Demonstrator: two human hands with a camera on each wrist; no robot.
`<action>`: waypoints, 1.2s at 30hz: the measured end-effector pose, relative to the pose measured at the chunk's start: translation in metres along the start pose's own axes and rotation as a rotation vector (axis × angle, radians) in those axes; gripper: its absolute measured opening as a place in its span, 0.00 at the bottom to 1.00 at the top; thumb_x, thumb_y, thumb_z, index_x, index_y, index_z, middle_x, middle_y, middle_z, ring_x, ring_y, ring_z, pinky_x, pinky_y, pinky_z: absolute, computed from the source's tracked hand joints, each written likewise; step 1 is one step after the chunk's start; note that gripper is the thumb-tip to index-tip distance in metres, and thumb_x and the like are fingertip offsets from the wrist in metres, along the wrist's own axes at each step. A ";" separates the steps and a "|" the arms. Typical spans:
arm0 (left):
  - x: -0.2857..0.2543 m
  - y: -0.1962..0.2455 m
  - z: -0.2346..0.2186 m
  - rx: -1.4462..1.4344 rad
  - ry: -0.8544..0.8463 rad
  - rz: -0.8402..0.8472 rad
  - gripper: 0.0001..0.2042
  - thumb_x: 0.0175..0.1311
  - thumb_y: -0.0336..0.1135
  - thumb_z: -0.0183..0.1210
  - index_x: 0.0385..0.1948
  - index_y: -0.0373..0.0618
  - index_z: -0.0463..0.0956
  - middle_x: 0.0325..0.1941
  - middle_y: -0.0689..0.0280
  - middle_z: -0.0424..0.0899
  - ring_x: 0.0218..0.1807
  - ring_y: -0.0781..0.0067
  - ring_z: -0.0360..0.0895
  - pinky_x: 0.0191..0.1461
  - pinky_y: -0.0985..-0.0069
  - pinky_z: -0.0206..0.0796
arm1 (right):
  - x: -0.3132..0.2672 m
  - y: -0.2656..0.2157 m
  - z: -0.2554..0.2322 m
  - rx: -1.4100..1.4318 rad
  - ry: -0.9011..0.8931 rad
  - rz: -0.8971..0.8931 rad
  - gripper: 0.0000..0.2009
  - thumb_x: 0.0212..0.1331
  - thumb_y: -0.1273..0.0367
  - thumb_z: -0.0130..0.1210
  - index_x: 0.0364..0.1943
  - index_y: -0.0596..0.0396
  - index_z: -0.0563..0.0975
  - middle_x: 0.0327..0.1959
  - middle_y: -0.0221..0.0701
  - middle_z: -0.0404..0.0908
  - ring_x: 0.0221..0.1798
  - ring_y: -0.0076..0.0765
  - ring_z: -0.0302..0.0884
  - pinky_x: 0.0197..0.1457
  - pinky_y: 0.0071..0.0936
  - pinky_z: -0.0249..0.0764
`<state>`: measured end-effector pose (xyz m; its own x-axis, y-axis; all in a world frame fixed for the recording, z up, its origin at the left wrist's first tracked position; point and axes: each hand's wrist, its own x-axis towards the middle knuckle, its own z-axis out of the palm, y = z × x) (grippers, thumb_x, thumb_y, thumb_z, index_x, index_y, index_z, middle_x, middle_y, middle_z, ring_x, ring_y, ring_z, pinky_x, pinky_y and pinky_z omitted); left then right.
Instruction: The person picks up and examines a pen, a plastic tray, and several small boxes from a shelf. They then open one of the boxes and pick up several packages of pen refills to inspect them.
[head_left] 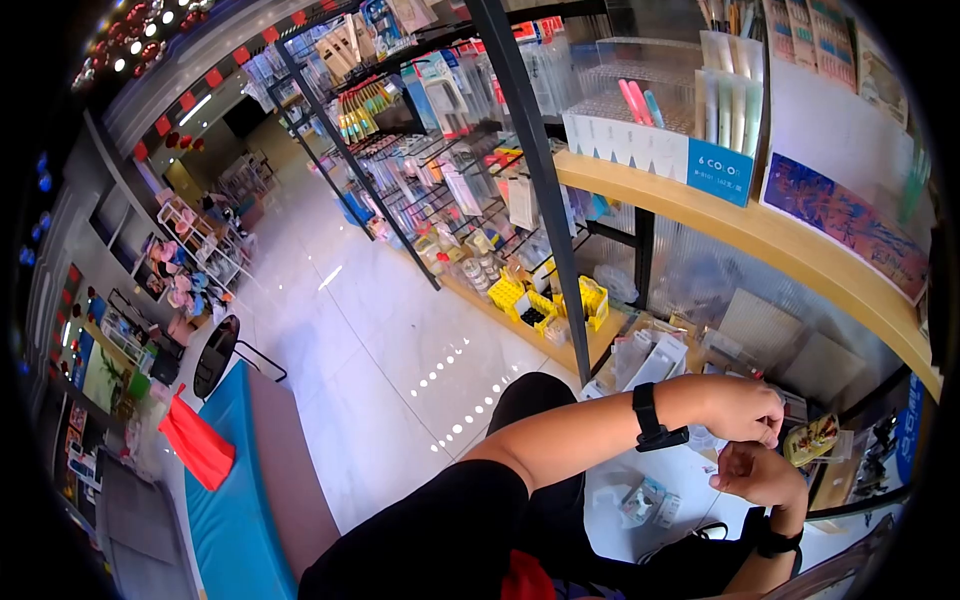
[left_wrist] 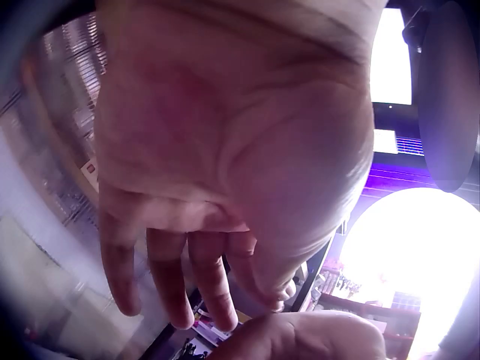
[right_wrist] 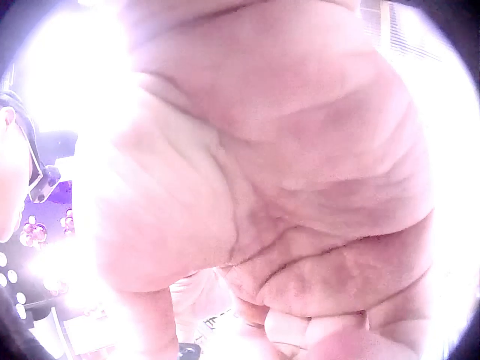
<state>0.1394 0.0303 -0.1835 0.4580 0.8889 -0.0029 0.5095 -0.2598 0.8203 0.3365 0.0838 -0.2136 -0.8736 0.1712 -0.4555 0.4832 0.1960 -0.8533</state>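
Note:
My left hand (head_left: pixel 745 410) reaches in from the left, a dark band on its wrist. In the left wrist view its fingers (left_wrist: pixel 169 289) hang loosely bent, with thumb and forefinger tips close together. Just below it my right hand (head_left: pixel 762 475) is curled, the thumb side turned up, and no object shows in it. Part of a hand (left_wrist: pixel 300 337) overlaps the left thumb tip at the bottom of the left wrist view. The right palm (right_wrist: pixel 255 172) fills the right wrist view, its fingers folded in at the bottom. A shiny yellow package (head_left: pixel 810 440) lies beside both hands.
A wooden shelf (head_left: pixel 740 215) with pens and display boxes runs above the hands. Below are clear packages, a white box (head_left: pixel 655 362) and yellow baskets (head_left: pixel 525 300). Packets (head_left: pixel 645 500) lie on the floor near a shoe. A blue padded bench (head_left: pixel 230 520) with a red bag (head_left: pixel 197 438) stands left.

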 end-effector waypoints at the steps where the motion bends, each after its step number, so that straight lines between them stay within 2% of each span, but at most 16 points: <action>1: -0.002 0.000 -0.001 0.027 0.074 0.062 0.11 0.69 0.39 0.64 0.40 0.40 0.85 0.42 0.61 0.87 0.46 0.59 0.84 0.50 0.65 0.74 | 0.002 0.004 -0.001 0.066 0.036 -0.073 0.13 0.59 0.67 0.74 0.35 0.54 0.78 0.26 0.17 0.73 0.28 0.14 0.66 0.31 0.19 0.63; 2: -0.004 -0.001 -0.002 0.053 0.149 0.124 0.10 0.69 0.38 0.63 0.37 0.40 0.84 0.42 0.61 0.85 0.47 0.58 0.83 0.52 0.64 0.73 | 0.004 0.009 -0.003 0.132 0.072 -0.144 0.13 0.60 0.66 0.74 0.39 0.57 0.79 0.29 0.21 0.78 0.30 0.16 0.70 0.34 0.20 0.67; 3: -0.004 -0.004 -0.001 0.045 0.154 0.125 0.10 0.69 0.38 0.63 0.37 0.40 0.84 0.42 0.61 0.85 0.47 0.58 0.83 0.52 0.64 0.73 | 0.008 0.020 -0.011 0.114 0.032 -0.162 0.18 0.59 0.69 0.73 0.49 0.59 0.79 0.39 0.26 0.83 0.40 0.20 0.78 0.44 0.22 0.74; 6: -0.008 -0.016 0.002 0.113 0.344 0.238 0.08 0.64 0.37 0.65 0.30 0.42 0.82 0.38 0.62 0.81 0.47 0.57 0.80 0.53 0.63 0.72 | 0.007 0.023 -0.015 0.320 0.063 -0.280 0.24 0.59 0.71 0.72 0.58 0.59 0.74 0.48 0.31 0.83 0.50 0.27 0.81 0.53 0.27 0.77; 7: -0.009 -0.021 0.001 0.167 0.371 0.329 0.07 0.61 0.36 0.66 0.27 0.44 0.81 0.38 0.63 0.80 0.47 0.58 0.80 0.53 0.63 0.73 | 0.010 0.031 -0.021 0.388 0.019 -0.270 0.36 0.56 0.69 0.74 0.67 0.62 0.66 0.59 0.37 0.79 0.62 0.36 0.78 0.64 0.35 0.76; 8: -0.010 -0.025 0.002 0.220 0.399 0.419 0.07 0.57 0.35 0.68 0.25 0.45 0.80 0.37 0.63 0.79 0.47 0.58 0.79 0.52 0.63 0.73 | 0.010 0.030 -0.019 0.391 0.012 -0.254 0.36 0.56 0.69 0.74 0.67 0.62 0.66 0.59 0.37 0.79 0.62 0.36 0.78 0.64 0.35 0.76; 11: -0.008 -0.027 0.010 0.296 0.441 0.447 0.07 0.50 0.34 0.69 0.22 0.47 0.79 0.37 0.65 0.78 0.47 0.61 0.78 0.50 0.66 0.74 | 0.012 0.029 -0.015 0.659 0.010 -0.322 0.56 0.45 0.63 0.79 0.75 0.67 0.52 0.72 0.41 0.66 0.72 0.45 0.70 0.75 0.47 0.67; 12: -0.007 -0.028 0.012 0.349 0.420 0.446 0.08 0.49 0.33 0.70 0.22 0.46 0.78 0.38 0.65 0.78 0.47 0.62 0.78 0.49 0.67 0.75 | 0.013 0.021 -0.006 0.713 0.023 -0.347 0.55 0.44 0.63 0.77 0.75 0.68 0.54 0.72 0.42 0.66 0.74 0.46 0.68 0.77 0.47 0.63; 14: -0.003 -0.033 0.021 0.411 0.446 0.480 0.08 0.54 0.34 0.67 0.29 0.44 0.77 0.37 0.63 0.79 0.43 0.61 0.81 0.42 0.66 0.77 | 0.010 0.044 -0.009 0.648 0.068 -0.253 0.53 0.44 0.62 0.76 0.74 0.64 0.56 0.69 0.42 0.69 0.71 0.42 0.70 0.72 0.43 0.70; 15: -0.003 -0.030 0.023 0.437 0.450 0.418 0.08 0.54 0.34 0.66 0.33 0.44 0.78 0.33 0.62 0.80 0.39 0.59 0.83 0.39 0.63 0.77 | 0.016 0.044 0.003 0.698 0.178 -0.333 0.51 0.44 0.61 0.75 0.73 0.64 0.59 0.67 0.40 0.73 0.69 0.41 0.72 0.71 0.40 0.69; 18: -0.010 -0.017 0.018 0.520 0.387 0.334 0.13 0.55 0.35 0.64 0.40 0.43 0.75 0.25 0.59 0.82 0.28 0.53 0.86 0.30 0.57 0.76 | 0.022 0.064 0.003 0.760 0.149 -0.265 0.48 0.45 0.63 0.74 0.72 0.64 0.62 0.66 0.38 0.75 0.70 0.42 0.71 0.72 0.39 0.68; 22: 0.002 -0.031 0.046 0.574 0.406 0.411 0.11 0.53 0.43 0.63 0.31 0.46 0.80 0.22 0.58 0.83 0.26 0.52 0.85 0.28 0.58 0.74 | 0.022 0.025 0.023 0.804 0.119 -0.322 0.50 0.46 0.63 0.73 0.76 0.60 0.59 0.72 0.44 0.71 0.73 0.46 0.70 0.76 0.44 0.67; 24: -0.001 -0.026 0.043 0.566 0.442 0.424 0.12 0.60 0.40 0.58 0.20 0.47 0.78 0.19 0.60 0.81 0.21 0.58 0.81 0.23 0.62 0.67 | 0.029 0.001 0.029 0.862 0.097 -0.405 0.50 0.51 0.60 0.71 0.78 0.59 0.56 0.74 0.46 0.69 0.73 0.48 0.71 0.76 0.45 0.68; 26: 0.003 -0.026 0.047 0.534 0.516 0.418 0.16 0.53 0.48 0.65 0.14 0.49 0.78 0.18 0.63 0.82 0.24 0.59 0.82 0.30 0.64 0.67 | 0.033 -0.009 0.032 0.944 0.069 -0.551 0.48 0.57 0.57 0.67 0.79 0.59 0.54 0.76 0.48 0.65 0.73 0.50 0.70 0.75 0.47 0.69; 29: 0.003 -0.018 0.040 0.528 0.437 0.294 0.29 0.21 0.65 0.79 0.19 0.50 0.84 0.22 0.68 0.84 0.35 0.66 0.83 0.50 0.66 0.63 | 0.039 -0.013 0.035 0.896 0.167 -0.684 0.46 0.59 0.55 0.63 0.78 0.59 0.55 0.77 0.49 0.63 0.74 0.53 0.68 0.75 0.49 0.69; 36: 0.004 -0.013 0.029 0.433 0.345 0.255 0.30 0.21 0.66 0.79 0.21 0.50 0.86 0.31 0.63 0.88 0.44 0.61 0.82 0.58 0.61 0.61 | 0.048 -0.014 0.041 0.766 0.359 -0.875 0.41 0.66 0.49 0.54 0.77 0.59 0.58 0.79 0.51 0.57 0.77 0.61 0.63 0.75 0.55 0.68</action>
<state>0.1558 0.0265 -0.2105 0.3787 0.8308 0.4080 0.6981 -0.5458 0.4634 0.2856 0.0492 -0.2335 -0.7637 0.5478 0.3415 -0.5259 -0.2212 -0.8213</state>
